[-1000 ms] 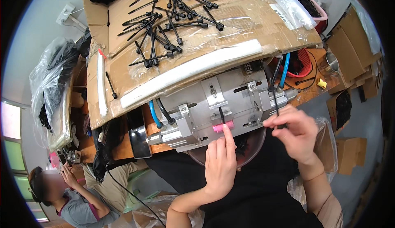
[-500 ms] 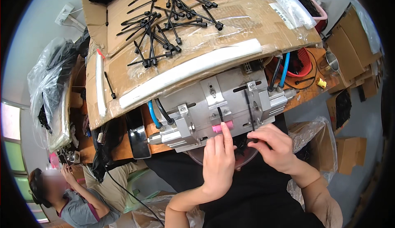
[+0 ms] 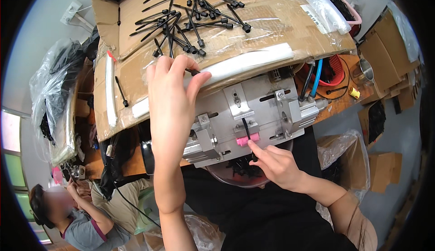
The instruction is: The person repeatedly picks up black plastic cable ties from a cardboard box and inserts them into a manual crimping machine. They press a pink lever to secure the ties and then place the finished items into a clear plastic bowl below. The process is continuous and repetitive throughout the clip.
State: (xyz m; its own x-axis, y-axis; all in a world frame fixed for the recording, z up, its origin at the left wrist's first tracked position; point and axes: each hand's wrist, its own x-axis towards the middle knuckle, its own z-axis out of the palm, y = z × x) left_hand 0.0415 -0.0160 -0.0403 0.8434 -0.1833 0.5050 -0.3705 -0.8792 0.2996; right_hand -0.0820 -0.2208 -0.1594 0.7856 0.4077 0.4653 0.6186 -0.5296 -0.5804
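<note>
Left hand (image 3: 174, 99) now up at black pins (image 3: 190, 29); right hand (image 3: 276, 165) at pink block (image 3: 247, 140).

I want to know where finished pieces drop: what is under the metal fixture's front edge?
Under the metal fixture sits a round bowl holding black parts. The right hand covers part of it.

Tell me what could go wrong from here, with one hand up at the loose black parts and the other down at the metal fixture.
1. The right hand has a fingertip at the pink block of the metal fixture; if anything there moves, it could get pinched.
2. The left hand pinches one black pin at the edge of the cardboard sheet; it could slip off.
3. The pile of black pins lies loose on sloping plastic wrap and may slide when disturbed.
</note>
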